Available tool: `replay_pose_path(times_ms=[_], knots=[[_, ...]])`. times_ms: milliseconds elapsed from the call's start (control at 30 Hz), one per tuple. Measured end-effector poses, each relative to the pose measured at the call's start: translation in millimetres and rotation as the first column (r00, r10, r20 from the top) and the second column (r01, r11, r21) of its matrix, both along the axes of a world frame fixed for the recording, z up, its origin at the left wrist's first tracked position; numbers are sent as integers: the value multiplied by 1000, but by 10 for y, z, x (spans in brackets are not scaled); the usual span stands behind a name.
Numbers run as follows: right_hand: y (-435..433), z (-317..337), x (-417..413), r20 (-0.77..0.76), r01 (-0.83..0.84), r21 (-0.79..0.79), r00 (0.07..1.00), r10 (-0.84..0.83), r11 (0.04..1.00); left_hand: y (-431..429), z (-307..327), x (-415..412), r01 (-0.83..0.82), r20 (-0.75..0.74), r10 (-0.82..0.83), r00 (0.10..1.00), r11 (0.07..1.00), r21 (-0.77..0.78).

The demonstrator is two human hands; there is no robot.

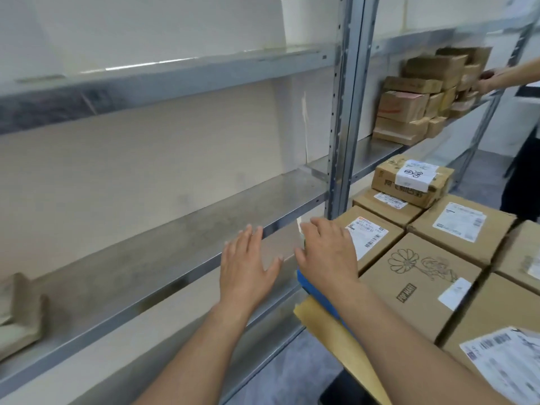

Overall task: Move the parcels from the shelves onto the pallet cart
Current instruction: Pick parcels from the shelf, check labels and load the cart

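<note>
Our left hand point(248, 267) and right hand point(327, 252) are held fwd, palms down, fingers spread, holding nothing. The left is over the shelf point(175, 229) edge, the right by a parcel corner, contact unclear. A blue edge point(305, 283) is mostly hidden under the right wrist. Parcels point(420, 276) lie flat, labels up, in rows running away to the right. A far stack point(415, 106) is blurred.

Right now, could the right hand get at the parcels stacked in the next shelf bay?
Probably not without stepping closer: the right hand hovers open by the cart boxes, while the stacked parcels lie beyond the upright, and another person's hand is at them.
</note>
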State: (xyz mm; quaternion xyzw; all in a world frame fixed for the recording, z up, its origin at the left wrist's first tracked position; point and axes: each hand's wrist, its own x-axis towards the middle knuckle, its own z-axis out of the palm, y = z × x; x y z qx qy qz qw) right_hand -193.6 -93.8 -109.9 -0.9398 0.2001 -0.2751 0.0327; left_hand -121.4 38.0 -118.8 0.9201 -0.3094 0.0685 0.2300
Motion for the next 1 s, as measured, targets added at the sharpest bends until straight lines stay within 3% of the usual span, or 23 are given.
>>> replay_pose_path(times_ms=[133,233,700,1000], knots=[[222,79,121,11,-49,-41,999,49,998,242,13,39,-64,4,64,998,998,21],[425,81,249,-97,-88,-60,992,82,994,501,9,98,-106,-10,107,994,994,15],[1838,-44,1036,-7,-340,-40,940,340,940,2138,16,417,-426,-26,426,905,905,6],[2441,-24,1345,-56,-433,-75,901,430,898,2764,-3,539,-548,-25,548,836,836,-28]])
